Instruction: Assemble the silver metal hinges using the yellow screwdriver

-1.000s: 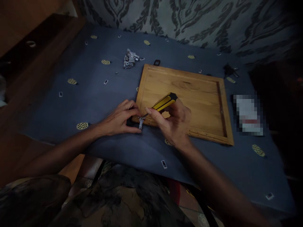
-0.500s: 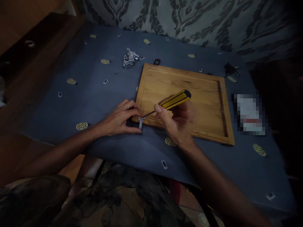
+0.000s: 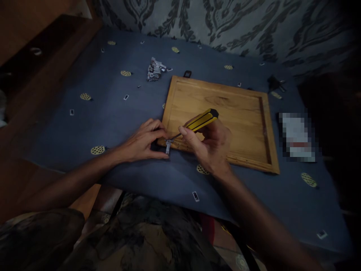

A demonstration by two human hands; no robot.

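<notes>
A wooden cabinet door point(image 3: 194, 109) with a raised frame lies flat on the blue cloth. At its near left corner sits a small metal hinge point(image 3: 168, 146), its arm sticking out past the door's edge. My left hand point(image 3: 145, 141) pinches the hinge between thumb and fingers at that corner. In my right hand point(image 3: 210, 145) is a screwdriver point(image 3: 201, 120) with a yellow and black handle. Its shaft slants down to the left, and the tip meets the hinge. Any screw under the tip is too small to make out.
Beyond the door's far left corner lies a pile of metal hinges point(image 3: 155, 69), with a small screw point(image 3: 139, 86) nearby. A black buckle-like piece point(image 3: 187, 73) touches the far edge. To the right are a black plug-like object point(image 3: 275, 83) and a blurred-out phone-shaped item point(image 3: 297, 135).
The screwdriver's handle has shifted left and slightly down along with my right hand, so it stands at a changed angle. My left hand and the hinge stay in place.
</notes>
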